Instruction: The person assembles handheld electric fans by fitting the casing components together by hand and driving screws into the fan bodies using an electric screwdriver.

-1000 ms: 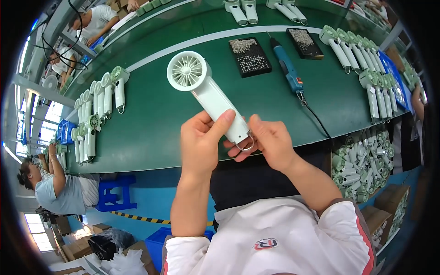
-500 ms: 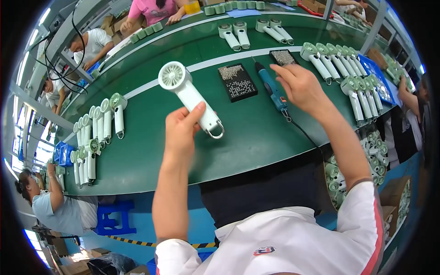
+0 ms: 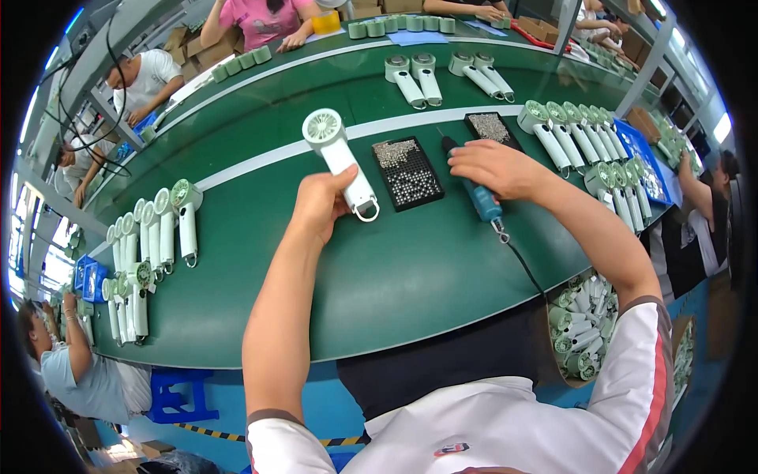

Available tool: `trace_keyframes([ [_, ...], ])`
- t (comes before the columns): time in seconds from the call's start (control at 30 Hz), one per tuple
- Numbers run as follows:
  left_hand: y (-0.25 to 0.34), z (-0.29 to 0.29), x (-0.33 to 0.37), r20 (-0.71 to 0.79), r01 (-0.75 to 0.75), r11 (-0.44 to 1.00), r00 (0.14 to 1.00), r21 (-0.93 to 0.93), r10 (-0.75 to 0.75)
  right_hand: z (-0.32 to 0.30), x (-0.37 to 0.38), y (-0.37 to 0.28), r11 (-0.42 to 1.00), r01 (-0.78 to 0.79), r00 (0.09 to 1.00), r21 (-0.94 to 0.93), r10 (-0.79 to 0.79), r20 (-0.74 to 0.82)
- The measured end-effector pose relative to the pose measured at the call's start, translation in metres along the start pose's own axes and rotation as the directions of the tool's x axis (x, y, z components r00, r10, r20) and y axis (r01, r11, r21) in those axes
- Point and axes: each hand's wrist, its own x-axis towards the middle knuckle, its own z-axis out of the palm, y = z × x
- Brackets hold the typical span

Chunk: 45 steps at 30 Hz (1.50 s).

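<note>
Where the bench ran off to the left, a co-worker (image 3: pixel 83 383) in a light blue top sat beside a blue stool (image 3: pixel 180 395). On the green table (image 3: pixel 260 300) next to that co-worker stood a back row of fans (image 3: pixel 166 237), pale handles slanting toward the near edge, and just in front of it a smaller group of fans (image 3: pixel 140 316).

Right of these, the left hand (image 3: pixel 322 204) gripped a white handheld fan (image 3: pixel 339 156) by its handle, the thumb lying along the top. The fan was held above the table, its round grille pointing away from the person and a little left, its wire loop at the lower end, near the hand.

Just beside it lay a black tray (image 3: pixel 420 202) of small metal screws, sorted upright in part of it and heaped at the far end. Beyond the pale strip across the table, two pairs of fans (image 3: pixel 409 89) lay on the far side.

Next came the right hand (image 3: pixel 496 167), palm down, its bent fingers over a teal electric screwdriver (image 3: pixel 483 207); whether they had closed around it could not be told. A second black tray (image 3: pixel 513 144) showed partly behind that hand. Farthest right, more fans (image 3: pixel 567 144) lined up beside a blue tray (image 3: pixel 632 130).
</note>
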Motion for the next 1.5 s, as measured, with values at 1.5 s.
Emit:
trace_keyframes([
  [1.5, -0.004, 0.013, -0.024, 0.037, 0.154, 0.975, 0.986, 0.161, -0.162, 0.01, 0.184, -0.028, 0.047, 0.21, 0.301, 0.977, 0.947, -0.11],
])
